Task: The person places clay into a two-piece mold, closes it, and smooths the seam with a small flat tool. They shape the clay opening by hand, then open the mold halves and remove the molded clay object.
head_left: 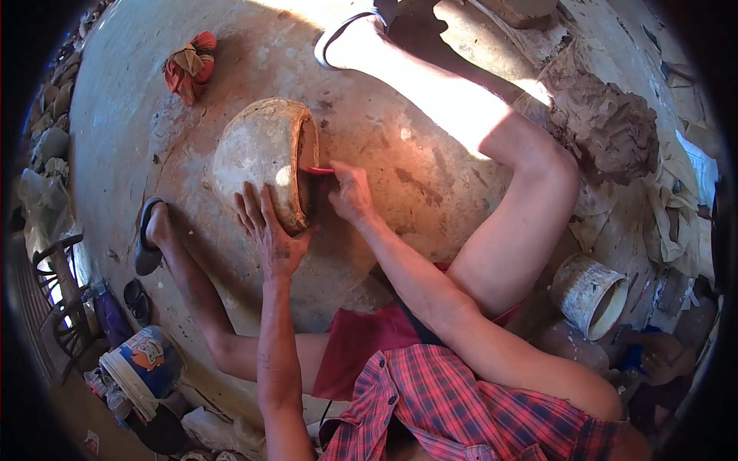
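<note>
Stained, scuffed floor (419,223) is spreading out under everything I am viewing from afar, with a red cloth bundle (191,67) lying at the far left and a clay heap (611,127) sitting at the far right. Between the legs, a round pot (257,150) is resting with its opening facing right. I am seeing the left hand (278,240) lying against the pot's near side by the rim, its fingers spreading open rather than gripping. Just right of the opening, the right hand (350,194) is clenching a thin red tool (320,170), which is pointing left into the mouth. Near right, a smeared white bucket (590,296) is lying tipped.
</note>
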Demonstrator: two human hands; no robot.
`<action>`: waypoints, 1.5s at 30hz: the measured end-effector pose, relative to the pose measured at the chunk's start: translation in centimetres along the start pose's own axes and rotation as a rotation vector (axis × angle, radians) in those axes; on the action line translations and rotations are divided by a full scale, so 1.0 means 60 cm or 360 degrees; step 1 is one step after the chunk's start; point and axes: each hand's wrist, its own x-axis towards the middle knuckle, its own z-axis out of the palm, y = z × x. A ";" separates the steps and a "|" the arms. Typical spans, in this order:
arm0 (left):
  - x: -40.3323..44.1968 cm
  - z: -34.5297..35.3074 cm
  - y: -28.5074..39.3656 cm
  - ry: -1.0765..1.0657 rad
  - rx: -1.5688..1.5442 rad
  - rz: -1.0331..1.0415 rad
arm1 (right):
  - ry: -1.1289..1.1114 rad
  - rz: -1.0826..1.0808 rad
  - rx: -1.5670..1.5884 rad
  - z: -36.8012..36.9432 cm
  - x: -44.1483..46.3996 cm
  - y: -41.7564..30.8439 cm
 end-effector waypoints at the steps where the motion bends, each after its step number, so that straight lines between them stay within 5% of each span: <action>1: -0.002 0.002 0.000 0.0000 -0.0007 -0.0002 | 0.0000 0.0031 -0.0026 0.002 -0.016 -0.002; 14: -0.001 0.000 -0.002 0.0021 0.0007 0.0020 | -0.0322 0.0124 0.0332 -0.012 -0.060 -0.007; 16: -0.004 -0.004 -0.004 -0.0006 0.0027 -0.0011 | 0.0132 0.0228 0.0580 -0.014 -0.010 0.014; 19: -0.002 -0.001 -0.002 -0.0050 0.0103 -0.0040 | 0.0228 0.0266 0.0002 -0.027 0.068 0.011; 29: -0.003 0.002 -0.004 0.0013 -0.0048 -0.0038 | 0.0165 0.0181 0.0010 0.006 0.157 -0.010; 34: -0.001 0.002 -0.002 0.0029 -0.0052 -0.0022 | 0.0209 -0.0203 -0.0057 0.011 0.128 -0.011; 45: -0.002 0.021 -0.009 0.0190 -0.0049 0.0058 | 0.0046 -0.0396 -0.0051 0.003 -0.020 -0.058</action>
